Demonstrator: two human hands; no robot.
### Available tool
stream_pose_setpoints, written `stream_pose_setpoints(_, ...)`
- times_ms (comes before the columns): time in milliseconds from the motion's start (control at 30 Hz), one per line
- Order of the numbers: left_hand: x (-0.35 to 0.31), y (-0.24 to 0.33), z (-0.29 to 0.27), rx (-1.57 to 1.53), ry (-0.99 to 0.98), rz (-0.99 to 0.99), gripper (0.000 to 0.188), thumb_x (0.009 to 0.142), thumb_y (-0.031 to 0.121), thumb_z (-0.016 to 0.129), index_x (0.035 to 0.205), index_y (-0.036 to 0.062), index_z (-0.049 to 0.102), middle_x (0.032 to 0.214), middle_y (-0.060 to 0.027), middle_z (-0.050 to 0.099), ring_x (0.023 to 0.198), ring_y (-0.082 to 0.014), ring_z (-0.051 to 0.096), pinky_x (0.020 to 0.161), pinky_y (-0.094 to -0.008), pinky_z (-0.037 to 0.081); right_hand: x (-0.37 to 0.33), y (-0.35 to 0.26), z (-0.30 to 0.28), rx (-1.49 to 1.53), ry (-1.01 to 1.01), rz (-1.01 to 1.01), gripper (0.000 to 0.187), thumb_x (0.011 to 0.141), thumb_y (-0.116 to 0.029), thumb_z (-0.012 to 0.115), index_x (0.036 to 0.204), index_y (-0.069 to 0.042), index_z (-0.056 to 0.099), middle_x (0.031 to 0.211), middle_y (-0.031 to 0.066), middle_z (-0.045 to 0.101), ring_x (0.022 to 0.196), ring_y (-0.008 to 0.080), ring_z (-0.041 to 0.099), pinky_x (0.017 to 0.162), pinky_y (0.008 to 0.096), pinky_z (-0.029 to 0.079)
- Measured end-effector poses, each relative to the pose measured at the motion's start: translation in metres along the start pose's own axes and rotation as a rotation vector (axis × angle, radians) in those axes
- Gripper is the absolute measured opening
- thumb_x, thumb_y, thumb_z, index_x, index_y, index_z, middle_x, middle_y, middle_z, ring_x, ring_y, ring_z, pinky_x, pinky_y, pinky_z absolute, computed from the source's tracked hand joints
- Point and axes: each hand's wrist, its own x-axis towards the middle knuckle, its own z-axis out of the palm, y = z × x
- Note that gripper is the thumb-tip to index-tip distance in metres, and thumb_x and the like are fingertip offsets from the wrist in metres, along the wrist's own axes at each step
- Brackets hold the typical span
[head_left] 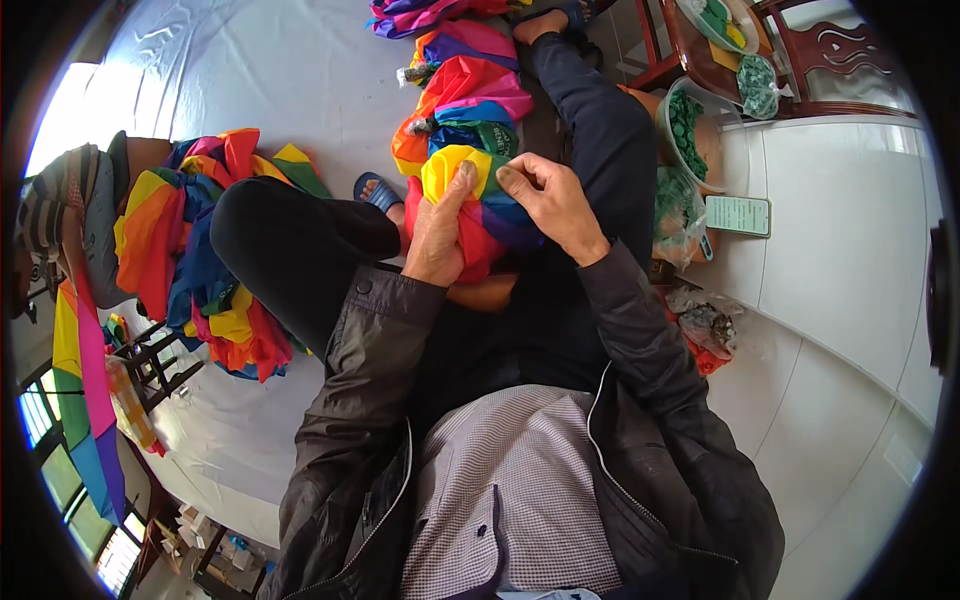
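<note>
Both hands were down on the rainbow cloth, working a yellow fold!

The left hand [438, 232] pinched the yellow fold [452, 168] of the rainbow cloth [480, 215] between thumb and fingers, and the right hand [553, 203], just at 3 o'clock of it, gripped the same bundle with curled fingers. The cloth lay on the person's lap between 2 dark trouser legs. At 12 o'clock sat more bright fabric [470, 85]; at 9 o'clock a heap of coloured cloth [205, 255] rested on the white sheet [290, 80]. At 3 o'clock stood a bowl of green pieces [688, 125].
</note>
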Motion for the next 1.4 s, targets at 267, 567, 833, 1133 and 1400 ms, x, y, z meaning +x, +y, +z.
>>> stream_pose_setpoints(267,-0.004,-0.001,0.006,0.198,-0.052,-0.009,0.035,0.098,0.01,0.072,0.13,0.0032,0.06,0.119,-0.0033,0.067,0.11,-0.0134,0.064,0.098,-0.0294,0.05,-0.004,0.001,0.003,-0.1,0.149,-0.056,0.022,0.099,-0.018,0.069,0.089,0.001,0.065,0.067,0.0019,0.059,0.062,0.0067,0.052,0.058,0.0282,0.044)
stream_pose_setpoints(567,-0.002,-0.005,-0.004,0.202,-0.002,-0.072,0.039,0.094,0.002,0.073,0.131,0.0015,0.06,0.119,-0.0051,0.068,0.11,-0.0168,0.066,0.099,-0.0304,0.052,-0.006,0.004,0.004,0.118,0.219,-0.011,0.023,0.101,-0.016,0.068,0.085,0.001,0.064,0.067,-0.0047,0.051,0.063,0.0033,0.042,0.055,0.0248,0.038)
stream_pose_setpoints(833,-0.005,-0.008,-0.004,0.034,0.03,-0.127,0.037,0.096,0.004,0.073,0.131,0.0041,0.059,0.118,-0.0047,0.068,0.11,-0.0154,0.066,0.099,-0.0313,0.053,-0.006,0.005,0.005,0.077,0.242,-0.03,0.024,0.098,-0.016,0.072,0.083,0.001,0.065,0.068,-0.0041,0.055,0.064,0.0029,0.045,0.057,0.024,0.04)
stream_pose_setpoints(1133,-0.006,-0.009,-0.005,-0.029,0.005,-0.121,0.038,0.096,0.003,0.072,0.132,0.0047,0.059,0.118,-0.0039,0.068,0.109,-0.0146,0.067,0.098,-0.0305,0.053,-0.006,0.004,0.009,-0.092,0.304,-0.095,0.023,0.096,-0.018,0.075,0.085,0.001,0.066,0.068,0.0044,0.065,0.059,0.0069,0.054,0.055,0.0271,0.045)
stream_pose_setpoints(1400,-0.007,-0.009,-0.002,-0.093,0.025,-0.1,0.036,0.096,-0.003,0.068,0.13,0.0029,0.06,0.119,-0.0057,0.069,0.11,-0.0173,0.067,0.098,-0.0305,0.054,-0.003,0.001,0.01,-0.278,0.316,-0.264,0.023,0.095,-0.019,0.076,0.086,-0.001,0.065,0.068,0.0113,0.065,0.055,0.0179,0.061,0.053,0.0315,0.048)
